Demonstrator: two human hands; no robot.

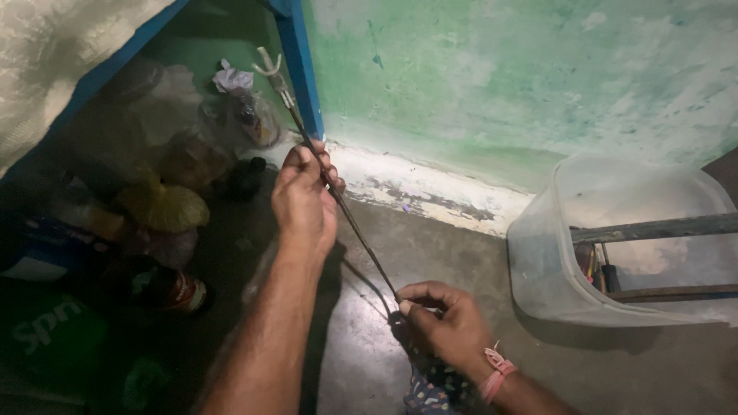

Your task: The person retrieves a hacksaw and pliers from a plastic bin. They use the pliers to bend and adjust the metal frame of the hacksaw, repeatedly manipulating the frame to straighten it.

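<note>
Head view looks down on two bare hands stretched along one thin dark rod (350,223). Left hand (305,196) is closed around the rod's upper part, fingers curled over it, knuckles toward the wall. Right hand (446,323) pinches the rod's lower end between thumb and fingertips, with a pink band (496,373) at its wrist and a patterned cloth (427,392) just below. The rod runs slanted from the right hand up and left past the left hand to a pale, hook-like tip (269,65) near a blue post (301,65).

Left of the hands, in shadow under a blue-edged frame, lies a heap of bottles, plastic bags (161,204) and crumpled paper (232,78). Behind the hands rises a worn green wall (523,77) with a chipped white base strip (430,192). At the right, well apart from the hands, a translucent plastic tub (553,253) stands tilted on the grey floor (361,353), with dark bars and some tools inside.
</note>
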